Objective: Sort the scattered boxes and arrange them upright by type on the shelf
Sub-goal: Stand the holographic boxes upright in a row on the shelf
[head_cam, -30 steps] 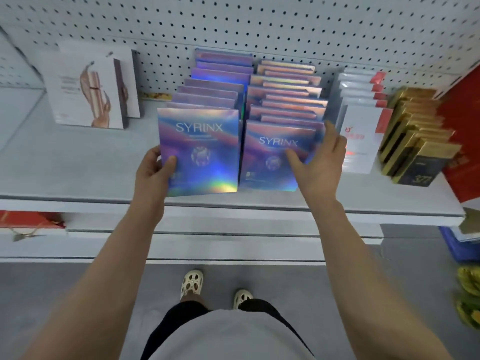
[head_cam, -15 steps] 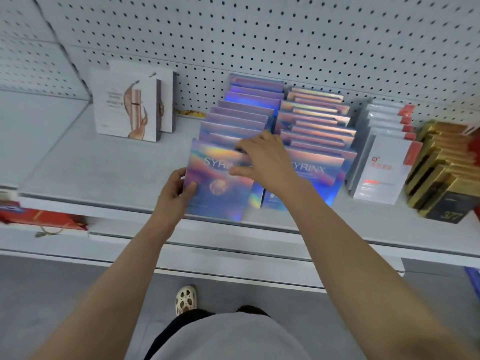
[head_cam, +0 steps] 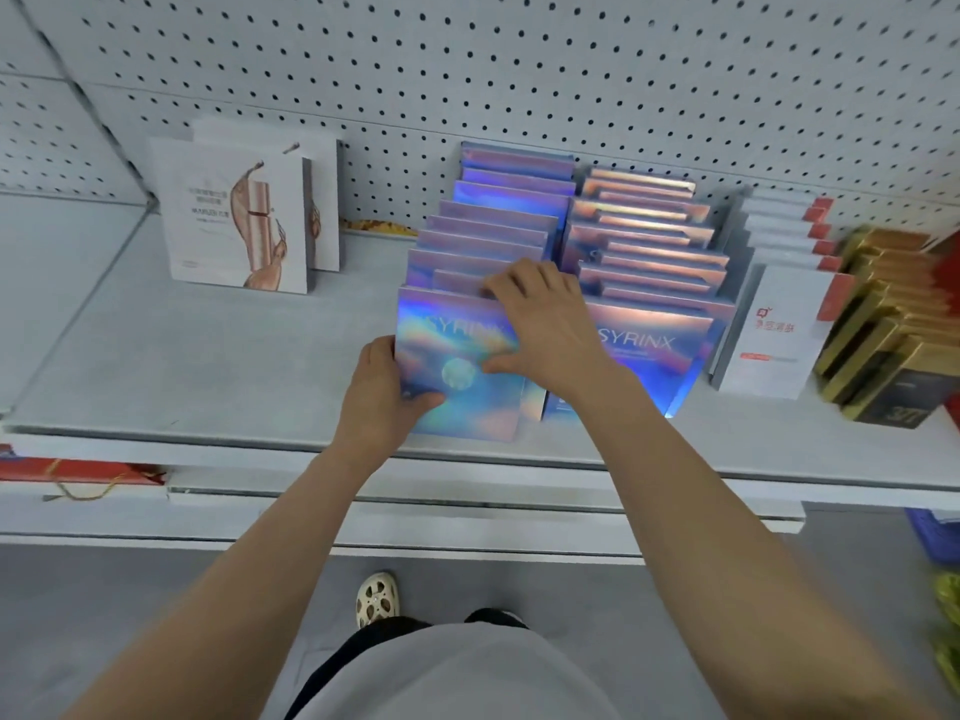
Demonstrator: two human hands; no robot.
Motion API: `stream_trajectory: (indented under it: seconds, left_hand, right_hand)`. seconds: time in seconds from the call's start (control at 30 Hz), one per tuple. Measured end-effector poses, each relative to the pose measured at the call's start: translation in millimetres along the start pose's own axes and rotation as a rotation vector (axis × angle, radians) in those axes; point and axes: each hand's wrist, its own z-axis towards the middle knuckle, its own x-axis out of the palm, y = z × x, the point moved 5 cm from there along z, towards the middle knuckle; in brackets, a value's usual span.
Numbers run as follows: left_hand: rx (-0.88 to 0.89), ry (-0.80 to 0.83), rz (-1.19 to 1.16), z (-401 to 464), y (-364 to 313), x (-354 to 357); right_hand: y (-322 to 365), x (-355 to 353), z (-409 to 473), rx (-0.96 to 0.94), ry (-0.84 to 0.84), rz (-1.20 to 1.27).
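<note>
Between both grips, the front holographic box point(head_cam: 460, 366): left hand point(head_cam: 382, 394) pinches its side, right hand point(head_cam: 545, 324) clasps its top. Seat it upright, flush against its row point(head_cam: 493, 226).

Both arms extended forward, left grip point(head_cam: 387, 389) curled, right grip point(head_cam: 545, 324) clasping (thumb underneath)

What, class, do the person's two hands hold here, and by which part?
Both hold the front holographic SYRINX box: left hand grips its lower left edge, right hand pinches its top right corner.
</note>
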Motion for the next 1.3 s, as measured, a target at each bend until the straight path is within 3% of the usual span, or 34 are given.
stream_trajectory:
  seconds: [0.63,0.8,0.93,1.13,1.3]
  left_hand:
    - [-0.037,-0.02,0.077,-1.2,-12.7,-0.6]
    - [-0.107,-0.084,0.116,-8.3,-6.7,-10.4]
    - [-0.054,-0.201,0.169,-3.1,5.1,-38.0]
    - [-0.076,-0.237,0.262,44.0,43.9,-120.6]
    - [-0.173,-0.284,0.297,106.8,93.6,-201.7]
  right_hand:
    - [-1.2,-4.4,2.4,-0.033,0.004,-0.038]
    - [-0.2,-9.4,10.1,-0.03,-0.079,0.037]
    - [13.9,-15.1,40.7,-0.059,-0.129,0.107]
    - [66.0,-8.9,115.5,-0.049,-0.052,0.224]
    - [113.0,30.0,189.4,0.16,0.097,0.384]
